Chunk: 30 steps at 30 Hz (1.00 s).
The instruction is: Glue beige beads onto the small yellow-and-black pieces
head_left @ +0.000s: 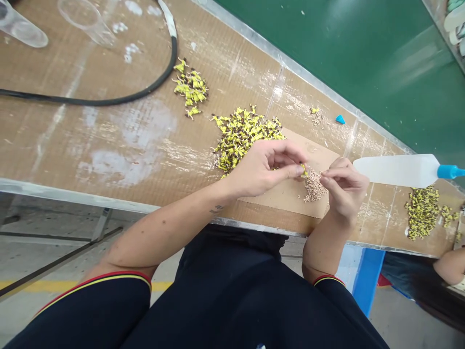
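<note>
My left hand (267, 167) pinches a small yellow figure piece (304, 170) between thumb and forefinger. Close to it on the right, my right hand (345, 186) has its thumb and forefinger pressed together; whatever they grip is too small to make out. Below and between the fingertips lies a heap of tiny pinkish-beige parts (314, 186) on a brown cardboard sheet (279, 202). A large pile of yellow and dark figure pieces (238, 133) spreads beyond my left hand, partly hidden by it.
A white bottle with a blue cap (399, 169) lies right of my right hand. Another yellow pile (422, 213) is near a person's arm (450, 266). A smaller yellow cluster (191, 87), a black hose (145, 92), a blue piece (340, 119) and a green surface (345, 53) lie farther out.
</note>
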Tool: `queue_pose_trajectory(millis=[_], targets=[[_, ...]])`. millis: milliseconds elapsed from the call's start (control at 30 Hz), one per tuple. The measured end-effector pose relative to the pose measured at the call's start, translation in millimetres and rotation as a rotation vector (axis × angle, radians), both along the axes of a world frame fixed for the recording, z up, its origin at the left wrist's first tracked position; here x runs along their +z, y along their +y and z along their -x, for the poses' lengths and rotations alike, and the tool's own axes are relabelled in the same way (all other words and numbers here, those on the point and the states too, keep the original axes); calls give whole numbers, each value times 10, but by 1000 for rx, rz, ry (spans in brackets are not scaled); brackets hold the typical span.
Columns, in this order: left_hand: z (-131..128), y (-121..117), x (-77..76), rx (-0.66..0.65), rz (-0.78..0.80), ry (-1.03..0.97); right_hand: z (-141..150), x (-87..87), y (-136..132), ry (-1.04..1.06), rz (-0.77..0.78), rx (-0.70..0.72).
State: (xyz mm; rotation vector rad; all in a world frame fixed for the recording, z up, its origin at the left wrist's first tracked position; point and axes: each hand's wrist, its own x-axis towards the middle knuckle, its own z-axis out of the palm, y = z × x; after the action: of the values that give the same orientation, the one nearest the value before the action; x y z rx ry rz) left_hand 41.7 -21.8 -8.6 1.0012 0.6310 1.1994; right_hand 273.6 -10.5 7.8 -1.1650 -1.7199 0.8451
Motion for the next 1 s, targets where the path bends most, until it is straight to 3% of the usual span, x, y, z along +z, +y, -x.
queue_pose_trajectory(millis=[67, 200, 367, 667, 1000], targets=[[70, 50, 15, 113, 7, 32, -44, 28, 21, -114, 76, -80], [152, 113, 15, 217, -8, 70, -72, -24, 80, -72, 224, -75], [143, 114, -12, 211, -8, 72, -49, -102, 129, 19, 297, -84], [124, 115, -21, 201, 20, 94, -129, -182, 166, -27, 324, -47], [134, 103, -2, 195, 36, 83, -119, -169, 163, -9, 347, -45]])
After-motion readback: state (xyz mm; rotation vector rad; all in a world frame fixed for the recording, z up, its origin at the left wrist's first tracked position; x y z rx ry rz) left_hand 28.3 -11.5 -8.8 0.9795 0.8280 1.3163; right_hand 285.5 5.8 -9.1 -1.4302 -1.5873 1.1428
